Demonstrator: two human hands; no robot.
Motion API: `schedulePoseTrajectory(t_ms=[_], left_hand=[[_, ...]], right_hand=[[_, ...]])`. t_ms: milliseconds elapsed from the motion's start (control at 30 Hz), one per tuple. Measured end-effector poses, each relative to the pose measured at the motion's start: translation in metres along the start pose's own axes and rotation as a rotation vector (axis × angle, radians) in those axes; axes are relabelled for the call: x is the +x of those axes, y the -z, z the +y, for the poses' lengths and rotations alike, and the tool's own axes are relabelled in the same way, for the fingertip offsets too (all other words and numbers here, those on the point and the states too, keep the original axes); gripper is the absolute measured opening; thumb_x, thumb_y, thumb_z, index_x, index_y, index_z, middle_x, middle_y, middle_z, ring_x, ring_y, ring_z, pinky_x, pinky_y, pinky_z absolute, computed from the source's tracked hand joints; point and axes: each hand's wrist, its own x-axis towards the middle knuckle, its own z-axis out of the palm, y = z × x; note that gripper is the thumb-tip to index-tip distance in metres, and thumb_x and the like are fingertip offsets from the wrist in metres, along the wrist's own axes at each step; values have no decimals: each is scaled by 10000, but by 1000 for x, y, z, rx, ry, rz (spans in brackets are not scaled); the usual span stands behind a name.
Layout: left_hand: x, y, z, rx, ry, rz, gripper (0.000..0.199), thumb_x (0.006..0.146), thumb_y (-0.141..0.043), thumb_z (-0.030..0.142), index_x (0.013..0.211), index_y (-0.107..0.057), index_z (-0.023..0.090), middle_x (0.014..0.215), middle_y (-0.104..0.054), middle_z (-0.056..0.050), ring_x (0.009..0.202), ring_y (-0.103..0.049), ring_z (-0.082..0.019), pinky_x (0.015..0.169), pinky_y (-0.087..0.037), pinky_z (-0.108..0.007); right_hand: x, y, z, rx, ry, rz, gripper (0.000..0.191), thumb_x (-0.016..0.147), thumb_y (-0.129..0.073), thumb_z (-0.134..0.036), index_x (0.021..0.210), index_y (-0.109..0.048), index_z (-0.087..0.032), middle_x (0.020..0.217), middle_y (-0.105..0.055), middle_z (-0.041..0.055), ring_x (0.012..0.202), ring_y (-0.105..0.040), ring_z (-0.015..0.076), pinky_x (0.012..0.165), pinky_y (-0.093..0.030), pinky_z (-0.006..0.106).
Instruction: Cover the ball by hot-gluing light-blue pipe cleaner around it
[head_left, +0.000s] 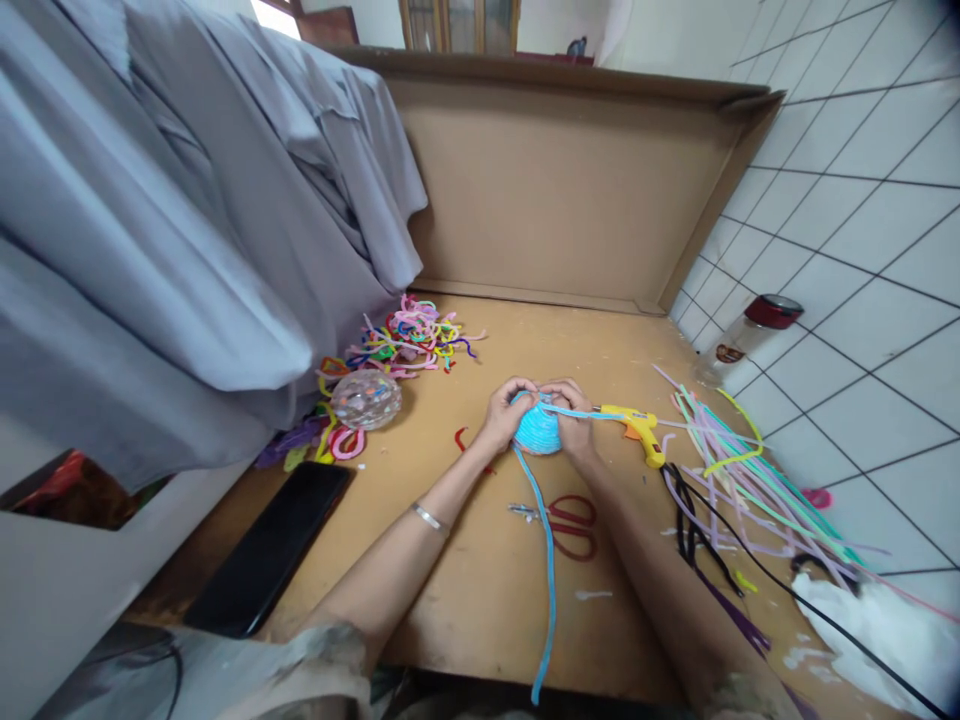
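Between my two hands is a rounded blue piece (538, 432) wound from pipe cleaner in close rows. My left hand (510, 408) grips its left side, fingers curled over the top. On the opposite side my right hand (573, 420) closes around the edge. One blue pipe cleaner (550, 570) trails from the piece down toward the table's front edge; another blue length sticks out to the right over the fingers. Just right of my right hand lies a yellow glue gun (636, 428). Red-handled scissors (574, 527) rest below the hands, partly under the trailing strand.
A pile of coloured pipe cleaners (420, 335) and a clear glass bowl (367, 400) are at left, near a black phone (271, 548). Long pastel pipe cleaners (739, 470), a black cable (817, 600) and a bottle (750, 340) are at right. A cardboard panel (555, 190) stands behind.
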Motion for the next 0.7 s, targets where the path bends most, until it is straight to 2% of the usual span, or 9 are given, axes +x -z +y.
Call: schedulePoseTrajectory(t_ms=[167, 367, 500, 600, 700], left_hand=[[2, -4, -2, 59, -64, -12, 177, 719, -627, 321, 778, -616, 154, 1005, -685, -82, 977, -619, -203, 922, -447, -331], [-5, 6, -4, 92, -138, -79, 290, 818, -511, 417, 874, -643, 164, 1082, -657, -96, 1086, -579, -234, 999, -413, -361], [-12, 8, -1, 259, -281, -121, 327, 820, -499, 412, 986, -639, 168, 1166, -600, -114, 1162, -526, -258, 1048, -379, -400], [-18, 5, 2, 424, -389, -97, 328, 848, -489, 395, 1050, -626, 177, 1153, -588, -116, 1141, -511, -253, 1044, -371, -413], [-24, 2, 3, 514, -429, -86, 334, 899, -432, 384, 1093, -624, 191, 1134, -586, -113, 1121, -514, -238, 1031, -379, -405]], right_hand=[[-3, 5, 2, -48, 10, 72, 232, 742, -441, -196, 735, -669, -238, 816, -630, 29, 812, -592, 194, 738, -483, 329], [-5, 3, 2, -78, 48, 59, 251, 748, -431, -168, 737, -671, -242, 830, -616, 31, 827, -589, 189, 771, -482, 337], [-5, 6, 3, -81, 66, 61, 265, 745, -417, -163, 748, -671, -240, 827, -610, 33, 821, -587, 190, 750, -482, 329], [-6, 9, 4, -89, 60, 74, 257, 755, -422, -162, 757, -666, -242, 826, -612, 32, 822, -585, 190, 753, -482, 328], [-8, 11, 5, -108, 37, 90, 242, 769, -435, -166, 782, -664, -244, 848, -614, 36, 844, -588, 195, 776, -483, 338]])
